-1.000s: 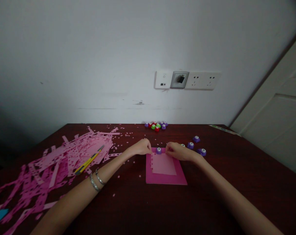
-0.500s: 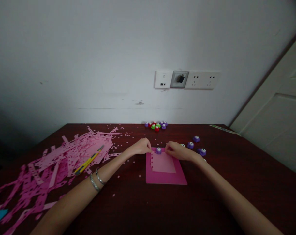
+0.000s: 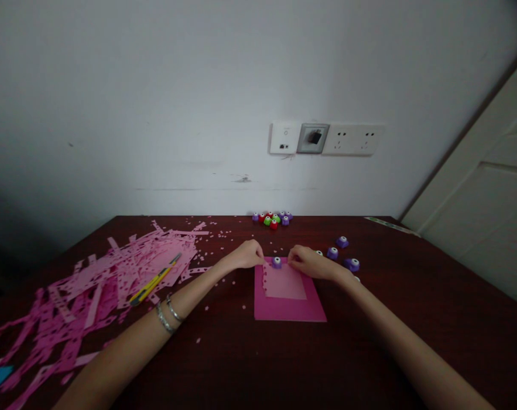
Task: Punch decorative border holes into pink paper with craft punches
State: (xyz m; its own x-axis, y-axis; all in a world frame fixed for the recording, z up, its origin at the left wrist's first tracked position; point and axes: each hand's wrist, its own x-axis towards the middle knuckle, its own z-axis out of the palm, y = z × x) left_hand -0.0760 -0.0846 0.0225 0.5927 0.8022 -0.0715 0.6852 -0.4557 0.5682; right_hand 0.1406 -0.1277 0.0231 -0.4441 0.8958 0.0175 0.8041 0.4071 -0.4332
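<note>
A light pink sheet of paper with punched notches down its left edge lies over a darker pink sheet. At its top edge, between my hands, sits a purple craft punch with a white button. My left hand pinches the light sheet near its top left corner; two silver bangles circle that forearm. The fingers of my right hand are closed on the top right corner of the same sheet. Whether the paper runs into the punch's slot is too small to tell.
Pink paper strips and scraps heap on the left, with a yellow utility knife on them. More purple punches stand to the right. Several coloured punches are grouped by the wall. A ruler-like strip lies at back right.
The light pink sheet has shifted very slightly upward, toward the punch. Both hands keep nearly the same place and grip.
</note>
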